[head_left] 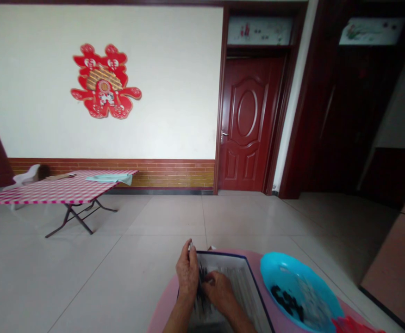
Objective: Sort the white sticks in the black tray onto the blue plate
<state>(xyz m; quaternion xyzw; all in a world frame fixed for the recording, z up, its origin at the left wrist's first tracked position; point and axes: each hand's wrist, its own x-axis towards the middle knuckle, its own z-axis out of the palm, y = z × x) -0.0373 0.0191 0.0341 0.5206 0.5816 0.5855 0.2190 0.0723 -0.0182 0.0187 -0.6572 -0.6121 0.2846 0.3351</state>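
Note:
A shallow white box (223, 254) with a dark blue rim lies in front of me, low in the head view. Rows of slim pale sticks (246, 289) fill its right part, and thin dark pieces (203, 273) stand near its left side. Along that left side is my left hand (187, 273), closed, with a small pale tip showing between thumb and finger. My right hand (219, 289) reaches into the box with its fingers pinched together by the dark pieces. Whatever it grips is hidden behind the fingers.
The box rests on a pink round table (165, 296). To its right, a blue basin (268, 266) contains small black pieces (287, 303) and clear pieces (313, 300). Red items (353, 325) lie at the lower right. A checked folding table (49, 192) stands far left.

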